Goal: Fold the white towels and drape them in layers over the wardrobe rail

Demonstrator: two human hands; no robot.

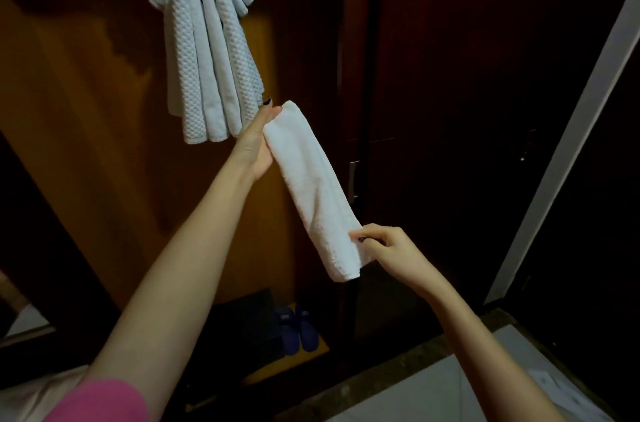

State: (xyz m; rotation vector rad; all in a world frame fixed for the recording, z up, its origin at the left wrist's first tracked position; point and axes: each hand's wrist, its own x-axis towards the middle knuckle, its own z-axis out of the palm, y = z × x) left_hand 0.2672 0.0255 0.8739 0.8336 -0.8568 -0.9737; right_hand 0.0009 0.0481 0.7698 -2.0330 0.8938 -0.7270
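A folded white towel (313, 186) stretches as a long narrow strip between my two hands in front of the open wardrobe. My left hand (258, 141) holds its upper end, fingers behind the cloth and thumb beside it. My right hand (384, 248) pinches the lower end near the hem. Up and to the left, several white towels (204, 41) hang in overlapping layers, fanned out at the top. The rail itself is hidden under them.
The wardrobe's lit wooden back panel (86, 144) is on the left; a dark closed door (467, 75) with a handle (353, 179) stands to the right. Blue slippers (299, 331) sit on the wardrobe floor. A pale tiled floor (450, 387) lies bottom right.
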